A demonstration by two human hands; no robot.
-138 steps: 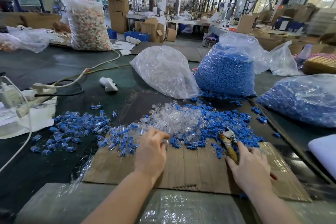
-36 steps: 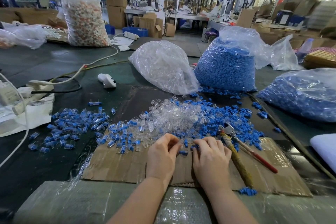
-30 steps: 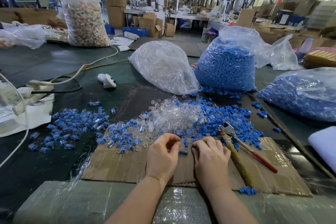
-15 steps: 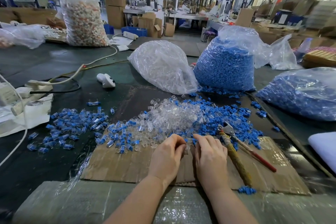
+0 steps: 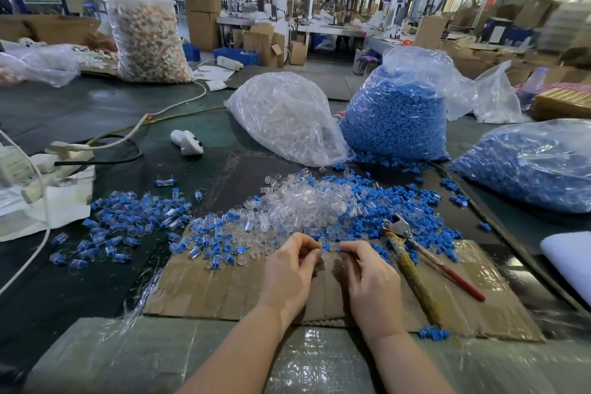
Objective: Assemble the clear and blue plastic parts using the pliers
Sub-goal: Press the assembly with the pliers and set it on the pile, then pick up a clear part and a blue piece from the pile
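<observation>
Matt corrugated cardboard sheet (image 5: 224, 291); glossy clear plastic bag (image 5: 287, 115); metal-jawed pliers (image 5: 412, 262).

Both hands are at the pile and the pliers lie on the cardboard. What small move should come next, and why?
Probably push the two parts together: the left hand and right hand pinch small pieces that nearly meet, while the pliers lie untouched.

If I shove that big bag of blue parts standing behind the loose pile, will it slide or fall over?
The bag of blue parts looks densely filled, so it is probably heavy and would slump rather than slide. Its thin plastic is soft and open at the top, so a push high up might tip it and spill more pieces like those at its foot.
</observation>
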